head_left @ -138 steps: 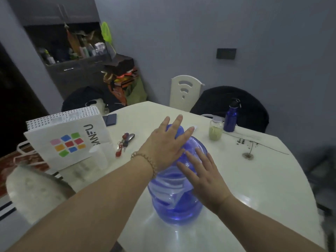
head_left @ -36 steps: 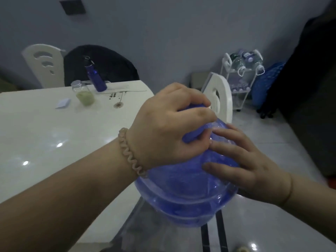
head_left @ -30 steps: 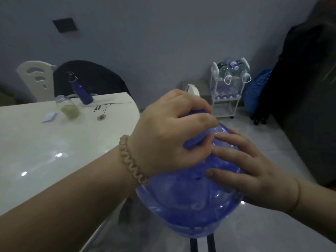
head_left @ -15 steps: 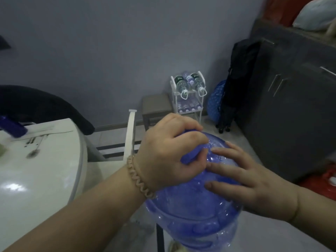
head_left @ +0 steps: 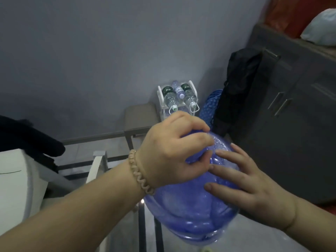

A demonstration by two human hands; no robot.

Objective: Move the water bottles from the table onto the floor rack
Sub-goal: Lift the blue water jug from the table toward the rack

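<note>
Both hands [head_left: 174, 150] carry blue bottle [head_left: 190, 202]; stool [head_left: 140, 116] beside floor rack [head_left: 177, 99].

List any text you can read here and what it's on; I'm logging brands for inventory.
No text is legible in this view.
Green labels on the two clear bottles on the floor rack: printing too small and blurred to read.
Blue-white label on the middle bottle: blurred.
Large blue water bottle held by left hand and right hand: no label visible.

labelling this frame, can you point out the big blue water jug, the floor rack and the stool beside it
big blue water jug [head_left: 183, 202]: head view, on its translucent shoulder.
floor rack [head_left: 159, 95]: head view, on its white left upright.
stool [head_left: 140, 116]: head view, on its grey-brown seat top.
</note>
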